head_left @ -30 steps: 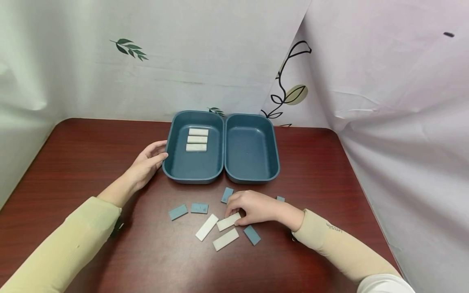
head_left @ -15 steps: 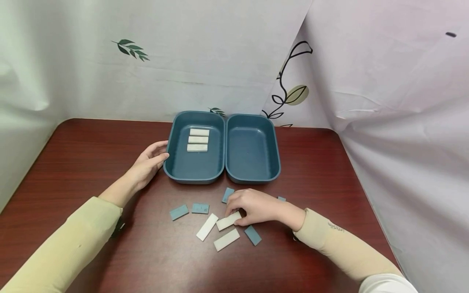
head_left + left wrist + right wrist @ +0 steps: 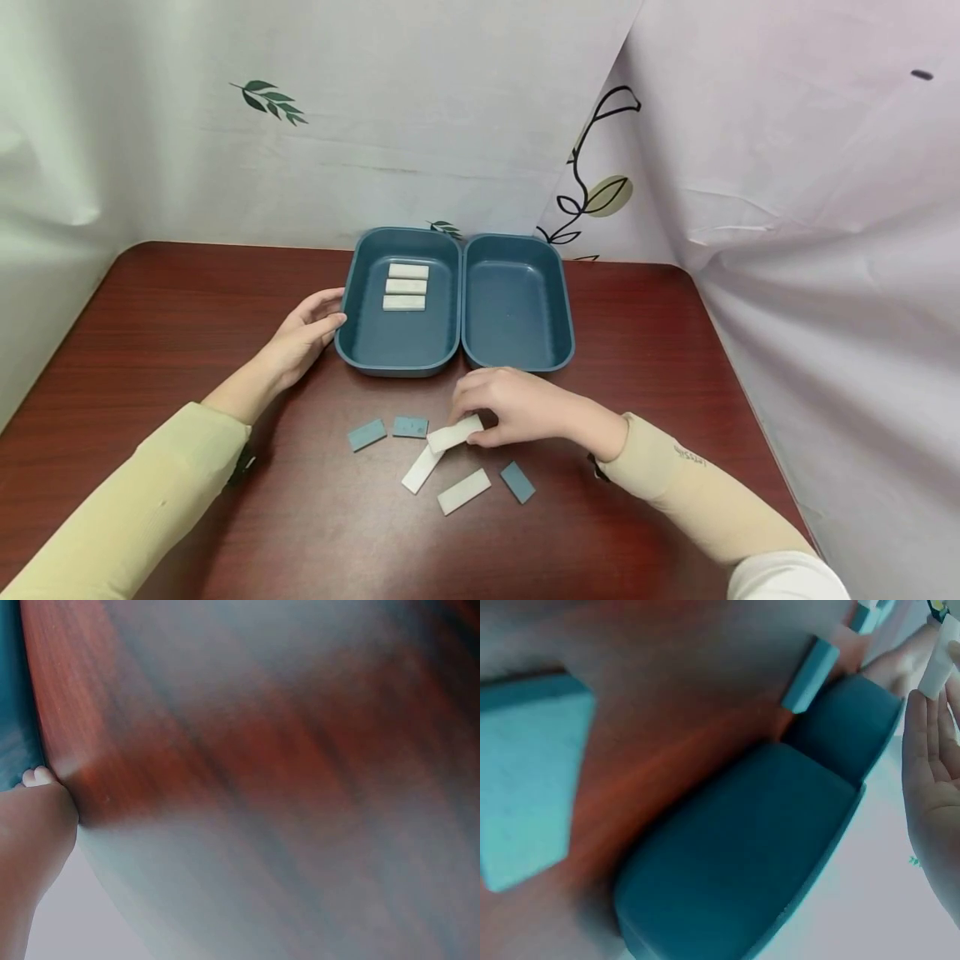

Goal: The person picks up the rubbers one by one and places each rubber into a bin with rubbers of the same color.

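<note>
In the head view my right hand pinches a white rectangular tile between thumb and fingers. The right wrist view shows that pinched tile above the fingers. Below it a second white tile is partly overlapped, and a third white tile lies nearer the front. My left hand rests against the left side of a blue box, thumb at the rim and fingers along the outer wall. Three white tiles lie in a column inside this box.
A second blue box stands right beside the first. Blue tiles lie on the dark red table: one at the left, another beside it, and one to the right. White curtain hangs behind.
The right hand has moved up and slightly left, carrying the white tile with it toward the boxes. It now covers the blue tile behind it. The left hand stays on the box.
</note>
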A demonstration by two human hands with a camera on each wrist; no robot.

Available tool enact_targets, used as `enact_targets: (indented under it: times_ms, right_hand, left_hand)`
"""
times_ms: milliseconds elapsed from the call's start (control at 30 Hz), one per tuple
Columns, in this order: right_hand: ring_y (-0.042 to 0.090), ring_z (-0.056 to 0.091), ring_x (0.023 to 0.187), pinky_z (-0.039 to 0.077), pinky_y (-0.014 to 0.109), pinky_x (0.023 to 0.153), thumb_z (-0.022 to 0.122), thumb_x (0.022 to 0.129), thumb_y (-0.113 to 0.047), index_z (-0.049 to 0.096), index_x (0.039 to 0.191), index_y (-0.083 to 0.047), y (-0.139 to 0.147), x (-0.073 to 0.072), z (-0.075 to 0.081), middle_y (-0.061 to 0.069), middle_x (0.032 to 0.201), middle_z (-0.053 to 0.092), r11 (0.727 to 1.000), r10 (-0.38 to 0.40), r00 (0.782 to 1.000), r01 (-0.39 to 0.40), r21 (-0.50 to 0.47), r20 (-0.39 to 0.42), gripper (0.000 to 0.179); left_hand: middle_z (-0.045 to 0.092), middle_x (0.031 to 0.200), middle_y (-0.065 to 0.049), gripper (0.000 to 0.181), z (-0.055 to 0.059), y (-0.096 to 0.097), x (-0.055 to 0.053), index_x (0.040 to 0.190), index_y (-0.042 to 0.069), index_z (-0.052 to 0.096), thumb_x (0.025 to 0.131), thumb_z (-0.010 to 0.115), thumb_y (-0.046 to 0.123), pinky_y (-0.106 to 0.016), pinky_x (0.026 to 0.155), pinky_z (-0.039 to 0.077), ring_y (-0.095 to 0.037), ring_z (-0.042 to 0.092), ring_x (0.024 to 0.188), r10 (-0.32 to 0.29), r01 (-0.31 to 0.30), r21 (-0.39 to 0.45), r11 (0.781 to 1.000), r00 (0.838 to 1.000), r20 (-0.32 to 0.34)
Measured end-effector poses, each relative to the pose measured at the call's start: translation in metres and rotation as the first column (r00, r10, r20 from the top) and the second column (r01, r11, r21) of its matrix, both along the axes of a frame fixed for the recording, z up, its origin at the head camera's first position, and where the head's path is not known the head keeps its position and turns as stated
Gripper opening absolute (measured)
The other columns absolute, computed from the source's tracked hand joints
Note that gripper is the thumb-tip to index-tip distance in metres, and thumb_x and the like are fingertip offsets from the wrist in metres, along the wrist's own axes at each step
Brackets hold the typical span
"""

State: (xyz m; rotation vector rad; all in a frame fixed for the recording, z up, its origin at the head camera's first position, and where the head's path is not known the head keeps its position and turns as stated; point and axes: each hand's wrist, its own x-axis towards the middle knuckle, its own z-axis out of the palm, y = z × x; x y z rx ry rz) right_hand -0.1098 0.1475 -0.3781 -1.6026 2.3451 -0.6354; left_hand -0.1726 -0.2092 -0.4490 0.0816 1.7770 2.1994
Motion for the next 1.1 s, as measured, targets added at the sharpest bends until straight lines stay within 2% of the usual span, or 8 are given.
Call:
enact_targets:
  times_ms: [300,567,967,1100]
  right_hand:
    - [0.01,0.064,0.103,0.056,0.026,0.092,0.081,0.092,-0.014,0.079,0.111,-0.017,-0.009,-0.011,0.011,-0.003,0.112,0.073,0.997,-0.074,0.997,0.074,-0.037,0.005,0.02]
    - [0.013,0.065,0.098,0.056,0.025,0.087,0.081,0.092,-0.014,0.079,0.114,-0.014,-0.014,-0.024,0.018,0.0,0.111,0.072,0.988,-0.141,0.99,0.141,-0.064,0.0,0.023]
    - [0.01,0.062,0.095,0.058,0.034,0.087,0.077,0.093,-0.01,0.08,0.113,-0.014,-0.025,-0.049,0.018,-0.001,0.109,0.073,0.969,-0.206,0.978,0.206,-0.136,0.011,0.021]
    - [0.012,0.063,0.097,0.059,0.036,0.09,0.076,0.094,-0.011,0.08,0.114,-0.013,-0.031,-0.055,0.018,0.001,0.111,0.073,0.964,-0.234,0.972,0.234,-0.13,0.013,0.021]
  left_hand:
    - [0.057,0.129,0.007,0.037,-0.001,0.001,0.001,0.144,0.02,0.049,0.11,0.057,0.009,-0.011,0.096,0.052,0.0,0.064,0.112,0.002,-0.002,-0.001,1.0,1.0,-0.004]
    - [0.057,0.128,0.008,0.036,-0.001,0.0,0.001,0.142,0.022,0.049,0.11,0.058,0.01,-0.01,0.097,0.051,0.0,0.063,0.112,0.003,-0.003,-0.009,1.0,1.0,0.0]
    - [0.053,0.131,0.007,0.04,0.002,0.0,0.001,0.147,0.02,0.045,0.11,0.058,0.012,-0.01,0.097,0.051,0.001,0.061,0.114,-0.002,0.002,-0.036,0.999,1.0,0.013]
    - [0.053,0.131,0.008,0.041,0.002,0.0,0.0,0.148,0.02,0.045,0.11,0.058,0.013,-0.009,0.097,0.05,0.001,0.061,0.114,-0.005,0.006,-0.037,0.999,1.0,0.014]
